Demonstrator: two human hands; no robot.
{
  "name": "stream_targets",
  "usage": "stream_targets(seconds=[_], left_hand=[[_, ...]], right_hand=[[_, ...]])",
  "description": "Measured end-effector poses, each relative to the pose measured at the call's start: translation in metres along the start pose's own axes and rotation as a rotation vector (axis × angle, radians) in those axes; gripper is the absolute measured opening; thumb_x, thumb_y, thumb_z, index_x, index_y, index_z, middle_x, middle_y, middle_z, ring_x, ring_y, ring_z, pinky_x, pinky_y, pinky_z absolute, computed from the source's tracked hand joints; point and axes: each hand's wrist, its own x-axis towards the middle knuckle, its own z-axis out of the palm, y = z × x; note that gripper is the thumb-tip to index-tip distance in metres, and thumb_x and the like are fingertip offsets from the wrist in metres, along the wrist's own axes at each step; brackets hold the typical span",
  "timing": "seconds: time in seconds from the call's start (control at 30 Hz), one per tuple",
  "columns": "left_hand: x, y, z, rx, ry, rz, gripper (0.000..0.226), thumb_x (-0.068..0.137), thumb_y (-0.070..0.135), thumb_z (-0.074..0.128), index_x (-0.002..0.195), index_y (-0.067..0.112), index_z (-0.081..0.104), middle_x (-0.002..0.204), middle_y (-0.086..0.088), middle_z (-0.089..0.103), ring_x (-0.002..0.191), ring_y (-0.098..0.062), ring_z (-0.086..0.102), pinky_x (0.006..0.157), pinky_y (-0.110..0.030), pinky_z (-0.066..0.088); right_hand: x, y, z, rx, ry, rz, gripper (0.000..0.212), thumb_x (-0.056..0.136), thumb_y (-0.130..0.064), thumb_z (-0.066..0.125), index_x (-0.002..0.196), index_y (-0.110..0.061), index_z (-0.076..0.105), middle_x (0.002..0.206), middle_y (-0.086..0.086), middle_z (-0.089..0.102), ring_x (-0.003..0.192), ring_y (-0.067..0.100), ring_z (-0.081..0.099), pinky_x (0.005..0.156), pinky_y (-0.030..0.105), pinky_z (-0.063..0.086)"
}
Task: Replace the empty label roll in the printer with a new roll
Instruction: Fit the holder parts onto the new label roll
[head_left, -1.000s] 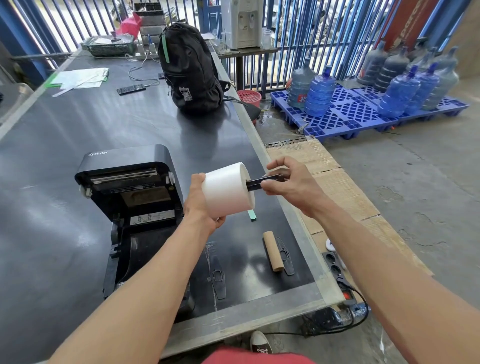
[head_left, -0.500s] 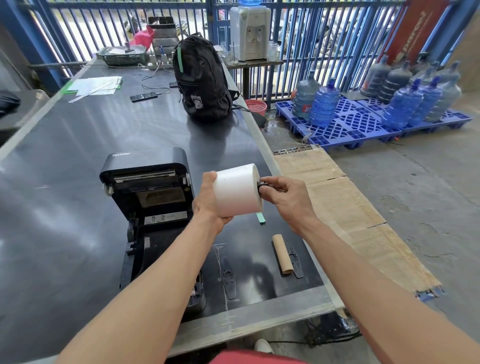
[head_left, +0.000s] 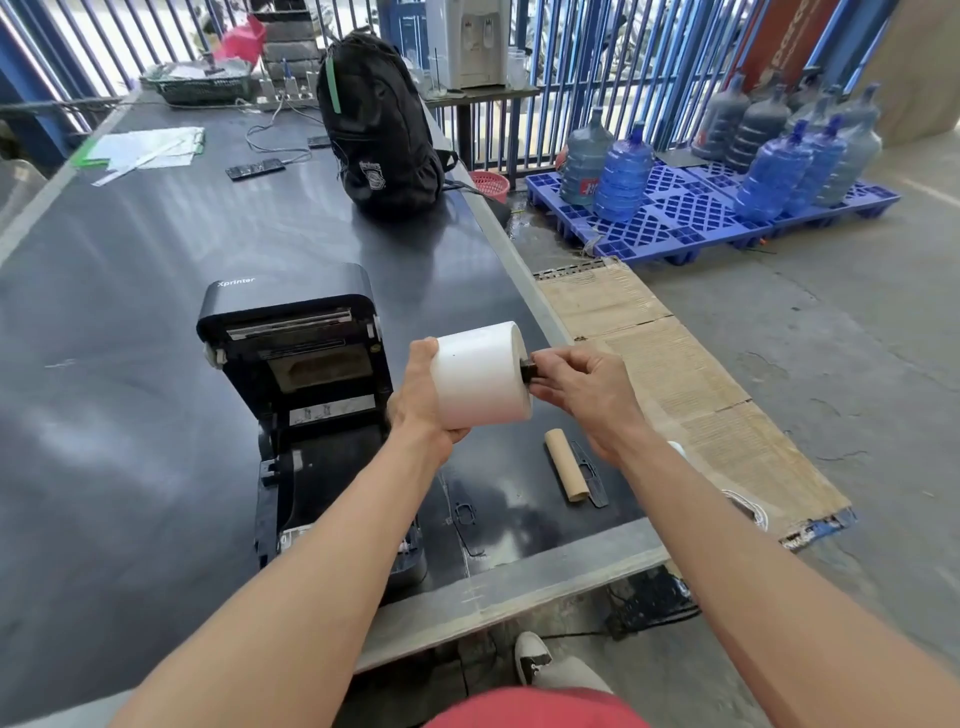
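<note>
A full white label roll is held in the air over the table, just right of the black printer, whose lid stands open. My left hand grips the roll's left end. My right hand pinches a black spindle that sits almost fully inside the roll's core, only its end showing. The empty brown cardboard core lies on the table near the right edge, beside a flat black plastic guide. A second black guide piece lies in front of the printer.
A black backpack stands farther back on the dark table. Papers, a phone and cables lie at the far end. Right of the table are cardboard sheets on the floor and water jugs on a blue pallet.
My right hand has pushed the black spindle into the roll's core; a second ago most of the spindle stuck out. The roll stayed in my left hand.
</note>
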Motion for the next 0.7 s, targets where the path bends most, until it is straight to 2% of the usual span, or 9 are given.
stream_targets(seconds=[0.1,0.17,0.27,0.37,0.43,0.53,0.63,0.7], left_hand=[[0.001,-0.012,-0.005,-0.011,-0.016,-0.017,0.028,0.073,0.047,0.069,0.091,0.025,0.064,0.089,-0.003,0.069,0.076,-0.029,0.066,0.067,-0.038,0.053],[0.001,-0.017,-0.006,-0.019,-0.040,-0.024,0.026,0.074,0.047,0.068,0.090,0.027,0.065,0.087,-0.002,0.071,0.077,-0.028,0.067,0.064,-0.038,0.054],[0.006,-0.021,-0.004,-0.032,-0.040,-0.027,0.027,0.073,0.048,0.068,0.090,0.027,0.066,0.089,-0.003,0.071,0.079,-0.029,0.068,0.062,-0.038,0.054],[0.010,-0.025,0.002,-0.056,-0.039,-0.033,0.027,0.073,0.048,0.068,0.091,0.028,0.067,0.093,-0.003,0.070,0.081,-0.030,0.067,0.062,-0.038,0.054],[0.014,-0.028,0.007,-0.065,-0.037,-0.031,0.027,0.074,0.047,0.067,0.093,0.028,0.067,0.093,-0.003,0.071,0.079,-0.029,0.068,0.059,-0.037,0.054],[0.020,-0.033,0.014,-0.065,-0.023,-0.034,0.029,0.076,0.047,0.065,0.097,0.028,0.068,0.093,-0.002,0.071,0.078,-0.029,0.068,0.062,-0.037,0.054],[0.024,-0.038,0.019,-0.059,0.002,-0.040,0.028,0.075,0.048,0.065,0.095,0.029,0.068,0.091,-0.001,0.071,0.078,-0.029,0.067,0.065,-0.039,0.053],[0.027,-0.042,0.021,-0.062,0.012,-0.042,0.027,0.075,0.048,0.065,0.093,0.029,0.068,0.092,-0.001,0.071,0.079,-0.029,0.067,0.066,-0.039,0.053]], right_hand=[[0.001,0.011,-0.012,0.000,0.101,0.054,0.011,0.091,-0.010,0.067,0.083,-0.004,0.071,0.072,0.009,0.070,0.062,0.014,0.069,0.065,0.023,0.059],[0.005,0.023,-0.022,-0.087,0.166,0.075,0.013,0.091,-0.007,0.065,0.078,-0.005,0.069,0.072,0.011,0.067,0.056,0.010,0.066,0.063,0.023,0.059],[0.013,0.044,-0.037,-0.366,0.214,0.155,0.011,0.085,-0.005,0.064,0.077,-0.009,0.069,0.077,0.010,0.069,0.058,0.015,0.067,0.075,0.036,0.062],[0.017,0.065,-0.047,-0.650,0.152,0.278,0.010,0.080,-0.007,0.066,0.075,-0.014,0.069,0.080,0.012,0.074,0.065,0.024,0.071,0.081,0.042,0.060],[0.017,0.078,-0.049,-0.810,0.066,0.320,0.002,0.079,-0.012,0.069,0.078,-0.013,0.069,0.084,0.013,0.075,0.079,0.029,0.071,0.082,0.041,0.058],[0.019,0.092,-0.047,-0.995,-0.049,0.343,0.021,0.075,-0.025,0.078,0.082,-0.009,0.066,0.083,0.011,0.069,0.091,0.035,0.068,0.075,0.036,0.053],[0.024,0.098,-0.043,-1.093,-0.090,0.363,0.042,0.070,-0.033,0.084,0.095,-0.005,0.064,0.096,0.013,0.068,0.099,0.034,0.066,0.074,0.034,0.048],[0.028,0.100,-0.040,-1.133,-0.123,0.375,0.046,0.066,-0.037,0.086,0.090,-0.007,0.061,0.093,0.013,0.068,0.098,0.034,0.066,0.069,0.032,0.044]])
